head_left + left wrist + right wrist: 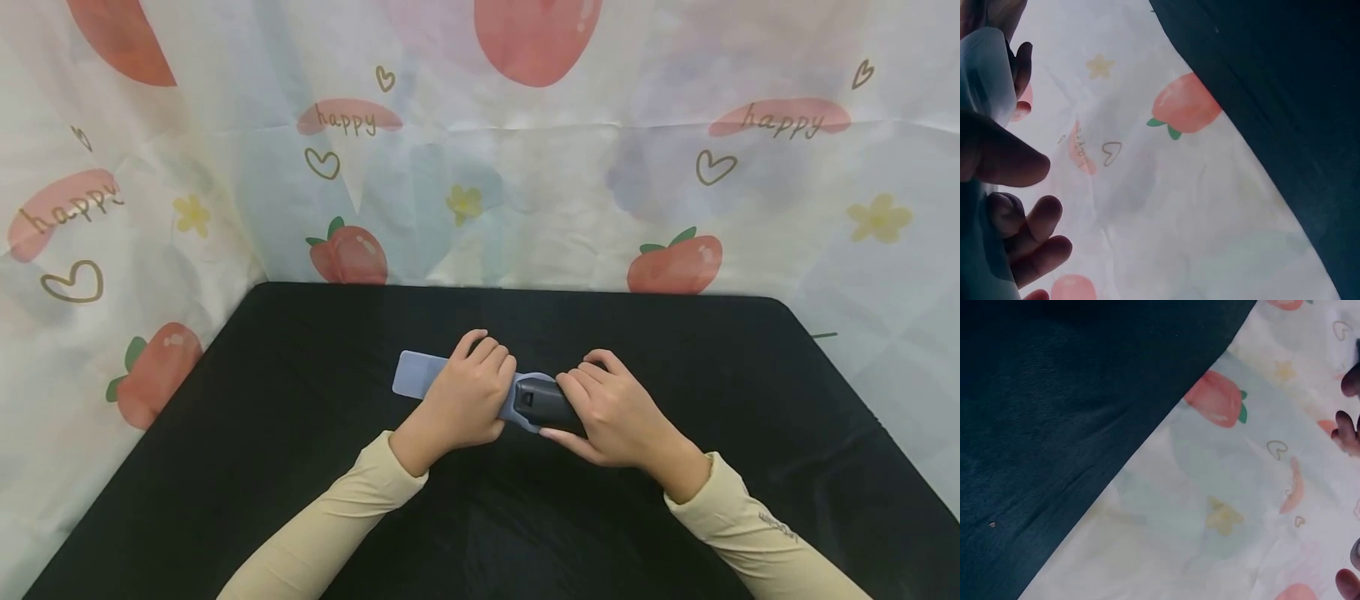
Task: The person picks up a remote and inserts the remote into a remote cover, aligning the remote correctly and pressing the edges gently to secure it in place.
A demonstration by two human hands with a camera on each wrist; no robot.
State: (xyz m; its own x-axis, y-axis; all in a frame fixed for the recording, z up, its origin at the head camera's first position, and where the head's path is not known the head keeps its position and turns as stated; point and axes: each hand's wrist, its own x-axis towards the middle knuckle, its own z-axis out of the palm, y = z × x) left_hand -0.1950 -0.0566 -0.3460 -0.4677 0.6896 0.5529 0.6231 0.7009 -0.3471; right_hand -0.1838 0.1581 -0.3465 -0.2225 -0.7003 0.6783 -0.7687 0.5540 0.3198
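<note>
A long, light-blue, flat-ended piece (416,374) meets a black, rounded body (546,406) above the middle of the table. My left hand (468,392) grips the blue piece around its middle, leaving its flat end showing at the left. On the other side, my right hand (611,412) holds the black body, thumb below and fingers over the top. The blue edge wraps around the black end where the two meet. In the left wrist view the blue piece (988,75) looks translucent, with the thumb across it. Only fingertips (1347,428) of a hand show at the right wrist view's edge.
A black cloth (360,325) covers the table under both hands. Behind it and along the sides hangs a pale curtain (540,183) printed with strawberries, hearts and flowers.
</note>
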